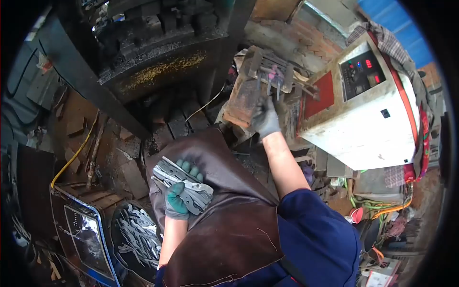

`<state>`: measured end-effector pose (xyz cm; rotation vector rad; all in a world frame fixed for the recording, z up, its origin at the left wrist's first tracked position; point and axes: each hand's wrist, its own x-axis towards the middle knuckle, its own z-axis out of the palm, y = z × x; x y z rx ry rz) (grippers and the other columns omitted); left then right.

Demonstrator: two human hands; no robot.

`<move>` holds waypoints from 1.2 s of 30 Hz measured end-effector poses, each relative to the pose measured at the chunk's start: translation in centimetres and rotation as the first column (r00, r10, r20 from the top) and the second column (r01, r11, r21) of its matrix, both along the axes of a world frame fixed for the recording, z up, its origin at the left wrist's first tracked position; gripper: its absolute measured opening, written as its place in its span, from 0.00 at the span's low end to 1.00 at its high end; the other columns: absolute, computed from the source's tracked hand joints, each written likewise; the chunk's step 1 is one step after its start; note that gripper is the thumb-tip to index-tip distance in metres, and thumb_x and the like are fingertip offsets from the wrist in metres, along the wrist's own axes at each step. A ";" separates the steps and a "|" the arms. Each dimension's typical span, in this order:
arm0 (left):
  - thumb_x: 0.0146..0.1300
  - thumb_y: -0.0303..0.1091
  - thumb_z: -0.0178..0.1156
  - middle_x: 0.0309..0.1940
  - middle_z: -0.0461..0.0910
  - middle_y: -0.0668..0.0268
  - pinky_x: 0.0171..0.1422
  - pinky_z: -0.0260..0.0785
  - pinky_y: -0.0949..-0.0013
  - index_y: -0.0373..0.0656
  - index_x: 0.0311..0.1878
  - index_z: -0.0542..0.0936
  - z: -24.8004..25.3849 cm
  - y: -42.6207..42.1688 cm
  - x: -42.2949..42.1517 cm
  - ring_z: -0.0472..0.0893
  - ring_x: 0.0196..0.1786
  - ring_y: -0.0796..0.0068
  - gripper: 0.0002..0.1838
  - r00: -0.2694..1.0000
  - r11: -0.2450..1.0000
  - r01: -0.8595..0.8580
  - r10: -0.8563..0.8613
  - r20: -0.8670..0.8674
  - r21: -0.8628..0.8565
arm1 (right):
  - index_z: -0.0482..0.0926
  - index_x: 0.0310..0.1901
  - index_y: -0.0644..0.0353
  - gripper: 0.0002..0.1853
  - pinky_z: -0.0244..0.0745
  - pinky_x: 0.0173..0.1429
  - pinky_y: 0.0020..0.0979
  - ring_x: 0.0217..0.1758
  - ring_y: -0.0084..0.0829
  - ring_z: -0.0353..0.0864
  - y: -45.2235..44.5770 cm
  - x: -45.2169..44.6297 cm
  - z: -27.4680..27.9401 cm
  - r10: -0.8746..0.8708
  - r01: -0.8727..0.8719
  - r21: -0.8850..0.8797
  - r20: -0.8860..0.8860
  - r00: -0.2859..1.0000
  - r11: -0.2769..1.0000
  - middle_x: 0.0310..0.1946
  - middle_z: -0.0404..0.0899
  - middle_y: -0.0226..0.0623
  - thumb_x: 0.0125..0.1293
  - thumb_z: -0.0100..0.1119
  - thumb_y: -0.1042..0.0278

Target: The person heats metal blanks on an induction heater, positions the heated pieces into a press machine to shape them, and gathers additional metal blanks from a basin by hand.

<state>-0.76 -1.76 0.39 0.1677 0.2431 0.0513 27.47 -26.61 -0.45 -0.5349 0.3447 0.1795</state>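
Note:
My left hand (177,197), in a grey-green glove, is wrapped round a stack of flat grey metal blanks (193,197) with shaped edges and holes. The stack rests against the brown leather apron over my lap. Ahead on the right, my gloved right hand (265,118) has its fingers curled at the near end of a thin metal piece (269,87). Several such pieces lie side by side on a brick block (241,98), and a spot among them glows pink (272,74). The fingertips partly hide that contact.
A white control box (358,129) with red digits stands right of the bricks. A dark machine frame (158,71) rises ahead. At lower left, a bucket (125,258) holds many metal blanks beside a blue-edged stool or frame (103,234). Cables and hoses (382,208) lie at right.

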 end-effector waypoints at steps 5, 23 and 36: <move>0.49 0.25 0.64 0.63 0.71 0.62 0.72 0.60 0.49 0.45 0.69 0.63 0.7 -0.6 0.6 0.71 0.65 0.56 0.41 0.999 0.999 0.033 -0.034 0.005 0.033 | 0.77 0.35 0.52 0.07 0.64 0.23 0.19 0.21 0.18 0.69 -1.0 3.5 -0.7 -0.132 0.119 -0.290 -0.025 0.991 0.949 0.21 0.73 0.24 0.66 0.60 0.60; 0.48 0.24 0.64 0.61 0.72 0.60 0.70 0.65 0.51 0.44 0.67 0.65 1.6 0.5 0.5 0.73 0.63 0.57 0.39 1.000 0.999 0.018 -0.018 0.001 -0.050 | 0.78 0.36 0.59 0.08 0.58 0.21 0.22 0.18 0.19 0.65 25.8 8.4 18.2 0.655 -0.309 -0.766 0.185 0.733 0.563 0.20 0.70 0.26 0.66 0.54 0.65; 0.52 0.24 0.60 0.69 0.65 0.59 0.75 0.56 0.51 0.43 0.71 0.60 0.2 0.9 0.5 0.65 0.70 0.56 0.40 0.991 0.989 -0.003 0.023 0.134 -0.149 | 0.80 0.44 0.58 0.20 0.67 0.36 0.23 0.33 0.17 0.73 20.2 2.1 16.9 0.744 -0.344 -0.794 0.192 0.640 0.501 0.30 0.77 0.24 0.68 0.53 0.47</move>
